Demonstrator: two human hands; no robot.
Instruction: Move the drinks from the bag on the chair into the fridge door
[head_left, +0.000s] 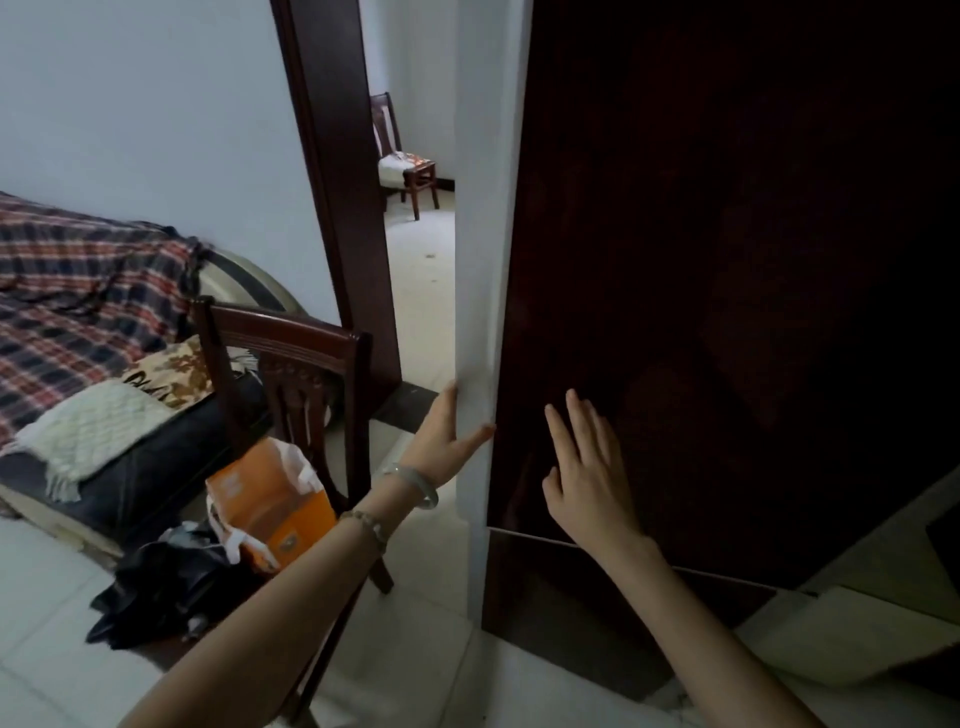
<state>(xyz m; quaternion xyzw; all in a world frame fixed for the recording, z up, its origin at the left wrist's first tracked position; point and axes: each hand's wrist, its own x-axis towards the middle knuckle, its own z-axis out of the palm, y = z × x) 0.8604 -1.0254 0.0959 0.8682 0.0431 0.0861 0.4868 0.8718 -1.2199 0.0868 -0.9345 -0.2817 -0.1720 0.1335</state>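
The fridge's dark red upper door (727, 260) fills the right half of the view, with a narrow white side edge (483, 260) on its left. My left hand (447, 431) lies against that white edge near its lower part, thumb and fingers spread. My right hand (584, 467) rests flat on the dark door front just above the seam to the lower door (571, 597). An orange and white bag (270, 499) stands on the seat of the dark wooden chair (291, 348) at the lower left. No drinks show.
A crumpled black bag (166, 582) lies on the chair beside the orange one. A bed with a plaid blanket (78, 291) is behind the chair. A doorway (415, 234) left of the fridge leads to another chair (405, 161). The floor is pale tile.
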